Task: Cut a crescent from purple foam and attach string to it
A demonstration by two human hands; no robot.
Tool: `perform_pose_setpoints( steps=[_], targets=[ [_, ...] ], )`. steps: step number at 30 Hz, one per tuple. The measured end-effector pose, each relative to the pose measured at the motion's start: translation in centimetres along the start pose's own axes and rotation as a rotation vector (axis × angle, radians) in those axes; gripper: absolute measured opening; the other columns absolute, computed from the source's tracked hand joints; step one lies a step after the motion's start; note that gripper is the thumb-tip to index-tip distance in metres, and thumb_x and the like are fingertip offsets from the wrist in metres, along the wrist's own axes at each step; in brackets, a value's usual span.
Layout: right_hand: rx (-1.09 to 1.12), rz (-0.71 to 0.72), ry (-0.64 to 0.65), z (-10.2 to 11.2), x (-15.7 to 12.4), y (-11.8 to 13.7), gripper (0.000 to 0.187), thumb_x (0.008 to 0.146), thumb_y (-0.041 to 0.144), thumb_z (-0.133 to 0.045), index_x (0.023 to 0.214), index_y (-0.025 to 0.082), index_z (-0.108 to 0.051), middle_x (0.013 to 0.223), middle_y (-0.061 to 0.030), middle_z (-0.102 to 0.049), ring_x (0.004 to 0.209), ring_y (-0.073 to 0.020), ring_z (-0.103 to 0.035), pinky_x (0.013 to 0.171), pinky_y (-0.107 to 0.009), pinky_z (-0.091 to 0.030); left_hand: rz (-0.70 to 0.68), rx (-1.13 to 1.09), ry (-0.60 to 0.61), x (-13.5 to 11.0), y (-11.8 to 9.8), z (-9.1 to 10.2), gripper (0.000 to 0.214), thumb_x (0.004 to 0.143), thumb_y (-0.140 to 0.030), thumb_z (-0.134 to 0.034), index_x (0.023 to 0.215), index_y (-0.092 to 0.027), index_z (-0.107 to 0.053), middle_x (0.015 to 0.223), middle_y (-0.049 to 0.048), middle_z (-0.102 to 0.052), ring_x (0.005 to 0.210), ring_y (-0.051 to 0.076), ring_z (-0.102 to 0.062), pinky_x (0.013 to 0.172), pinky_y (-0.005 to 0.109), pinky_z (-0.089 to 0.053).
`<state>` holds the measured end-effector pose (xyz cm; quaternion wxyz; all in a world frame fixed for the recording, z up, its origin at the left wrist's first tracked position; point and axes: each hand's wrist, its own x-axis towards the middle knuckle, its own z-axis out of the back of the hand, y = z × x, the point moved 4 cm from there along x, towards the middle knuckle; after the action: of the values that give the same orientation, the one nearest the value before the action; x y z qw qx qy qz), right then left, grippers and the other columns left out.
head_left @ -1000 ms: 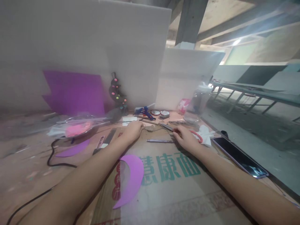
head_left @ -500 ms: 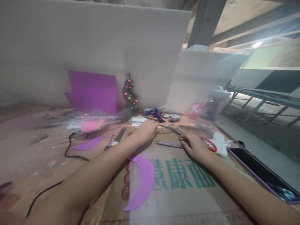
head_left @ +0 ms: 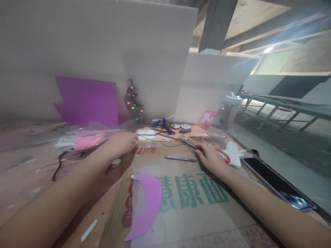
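My left hand (head_left: 126, 140) hovers beside a small white paper (head_left: 146, 134) at the back of the table; its fingers are mostly hidden behind it, and I cannot tell whether it holds anything. My right hand (head_left: 207, 155) rests on the cardboard, closed on scissors (head_left: 188, 142) whose grey blades point left. By the blade tips lie a thin tan stick (head_left: 169, 136) and loose thin string (head_left: 170, 144). A purple pen (head_left: 179, 158) is just left of my right hand. Nearer me, a purple crescent (head_left: 151, 203) lies on the cardboard sheet (head_left: 191, 220).
Behind stand a blue glue gun (head_left: 163, 125), a dark crescent ornament with coloured balls (head_left: 131, 100) and a purple sheet (head_left: 88, 100). Pink material (head_left: 88, 141) sits at left. A clear jar (head_left: 224, 117), crumpled tissue (head_left: 234, 153) and a phone (head_left: 276, 184) are at right.
My left hand has moved left, away from the stick and string near the scissors, which now show uncovered. My right hand stays at the scissors. The whole view has shifted slightly.
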<state>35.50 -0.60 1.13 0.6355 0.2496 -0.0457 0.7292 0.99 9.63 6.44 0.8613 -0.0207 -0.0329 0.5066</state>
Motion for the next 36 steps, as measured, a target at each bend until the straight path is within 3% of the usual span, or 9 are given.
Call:
perform_pose_setpoints(
  steps=[7, 10, 13, 15, 18, 23, 26, 29, 36],
  targets=[
    [0.041, 0.056, 0.003, 0.6, 0.5, 0.1, 0.010, 0.087, 0.020, -0.062, 0.081, 0.018, -0.070, 0.108, -0.0145, -0.064, 0.106, -0.0314, -0.057, 0.096, -0.048, -0.044, -0.068, -0.019, -0.054, -0.9, -3.9, 0.5, 0.036, 0.089, -0.039, -0.046, 0.108, -0.025, -0.073, 0.108, 0.0090, -0.076, 0.099, 0.030, -0.070, 0.076, 0.033, -0.049],
    [0.101, 0.123, -0.006, 1.2, -0.3, 2.9, 0.013, 0.093, 0.015, -0.051, 0.087, 0.018, -0.062, 0.113, -0.0130, -0.065, 0.110, -0.0266, -0.058, 0.096, -0.042, -0.045, -0.158, -0.091, -0.113, -1.6, -6.0, -0.1, 0.033, 0.091, -0.037, -0.048, 0.107, -0.023, -0.073, 0.110, 0.0091, -0.075, 0.101, 0.029, -0.069, 0.083, 0.035, -0.051],
    [0.155, 0.163, 0.009, 1.6, -2.0, 6.5, 0.016, 0.099, 0.018, -0.042, 0.091, 0.020, -0.056, 0.091, -0.0063, -0.067, 0.086, -0.0197, -0.063, 0.076, -0.032, -0.050, -0.325, -0.227, -0.243, -2.8, -8.9, -1.0, 0.034, 0.094, -0.031, -0.048, 0.121, -0.023, -0.067, 0.125, 0.0090, -0.070, 0.114, 0.028, -0.064, 0.098, 0.038, -0.049],
    [0.190, 0.213, 0.007, 1.6, -3.1, 8.5, 0.016, 0.099, 0.019, -0.042, 0.088, 0.021, -0.054, 0.081, -0.0038, -0.065, 0.076, -0.0186, -0.061, 0.068, -0.030, -0.047, -0.479, -0.347, -0.253, -3.8, -10.9, -2.4, 0.038, 0.094, -0.029, -0.051, 0.131, -0.023, -0.059, 0.136, 0.0080, -0.064, 0.126, 0.025, -0.058, 0.107, 0.039, -0.045],
    [0.208, 0.335, -0.033, 1.5, -4.2, 10.0, 0.014, 0.098, 0.017, -0.044, 0.093, 0.020, -0.057, 0.083, -0.0053, -0.067, 0.076, -0.0194, -0.061, 0.068, -0.031, -0.046, -0.529, -0.452, -0.261, -4.4, -12.5, -4.8, 0.045, 0.096, -0.025, -0.051, 0.140, -0.021, -0.050, 0.144, 0.0109, -0.057, 0.131, 0.025, -0.054, 0.111, 0.042, -0.044],
    [0.095, 0.418, -0.044, 1.5, -3.2, 8.6, 0.026, 0.097, 0.021, -0.052, 0.121, 0.016, -0.060, 0.101, -0.0125, -0.068, 0.092, -0.0252, -0.061, 0.082, -0.040, -0.050, -0.502, -0.438, -0.352, -3.8, -12.3, -6.6, 0.043, 0.097, -0.024, -0.050, 0.140, -0.018, -0.050, 0.148, 0.0140, -0.052, 0.138, 0.027, -0.047, 0.115, 0.049, -0.039],
    [-0.035, 0.361, -0.002, 1.6, -1.7, 6.3, 0.034, 0.091, 0.010, -0.050, 0.123, 0.011, -0.061, 0.119, -0.0194, -0.062, 0.109, -0.0304, -0.056, 0.093, -0.047, -0.047, -0.508, -0.412, -0.362, -3.4, -12.1, -6.5, 0.038, 0.095, -0.022, -0.054, 0.132, -0.017, -0.057, 0.141, 0.0136, -0.058, 0.131, 0.028, -0.051, 0.113, 0.049, -0.041],
    [-0.047, 0.252, 0.072, 1.2, -0.9, 4.0, 0.039, 0.082, 0.000, -0.051, 0.116, 0.013, -0.066, 0.119, -0.0174, -0.062, 0.112, -0.0298, -0.055, 0.096, -0.045, -0.045, -0.532, -0.404, -0.312, -3.2, -12.2, -6.7, 0.028, 0.095, -0.023, -0.055, 0.119, -0.018, -0.066, 0.130, 0.0120, -0.065, 0.122, 0.028, -0.057, 0.107, 0.047, -0.045],
    [0.038, 0.146, 0.080, 0.5, -0.6, 2.8, 0.015, 0.092, 0.011, -0.050, 0.086, 0.019, -0.061, 0.093, -0.0076, -0.068, 0.090, -0.0224, -0.062, 0.083, -0.036, -0.049, -0.712, -0.516, -0.254, -3.5, -12.9, -6.9, 0.020, 0.095, -0.013, -0.052, 0.092, -0.021, -0.069, 0.100, 0.0026, -0.073, 0.098, 0.019, -0.064, 0.092, 0.036, -0.048]
  ],
)
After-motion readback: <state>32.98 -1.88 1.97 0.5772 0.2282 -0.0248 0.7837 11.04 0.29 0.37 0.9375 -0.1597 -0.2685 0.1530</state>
